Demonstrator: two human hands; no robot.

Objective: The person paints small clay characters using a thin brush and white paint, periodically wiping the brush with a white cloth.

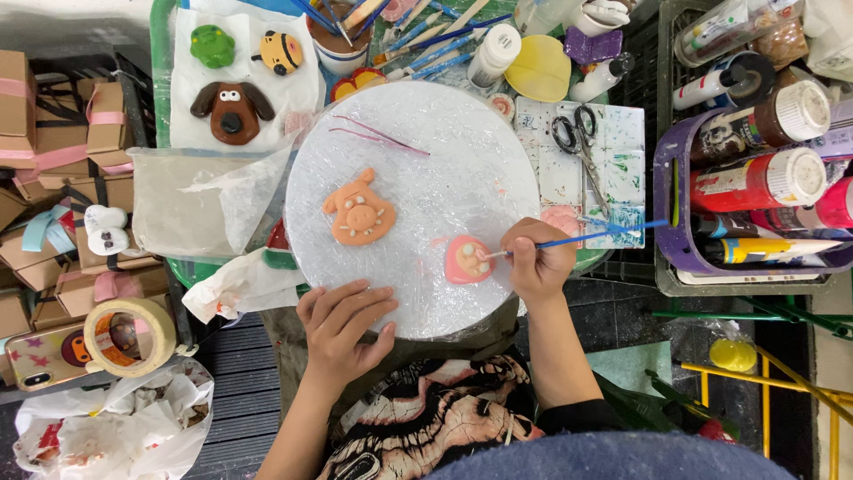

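I see the right hand (539,262) pinching a blue brush (586,238), its tip on a pink figure (467,260) at the near right of the round board (444,160). The left hand (342,324) rests open on the board's near edge, holding nothing. An orange pig (358,210) lies mid-board (the pink figure's details are too small to read).

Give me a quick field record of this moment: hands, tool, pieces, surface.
right hand: grips a blue paintbrush, tip on the small pink figure
left hand: lies flat on the round board's near edge, holding nothing
surface: round board wrapped in clear film
other piece: orange pig face, left of the pink one, untouched
nearby: scissors on a paint-stained palette to the right
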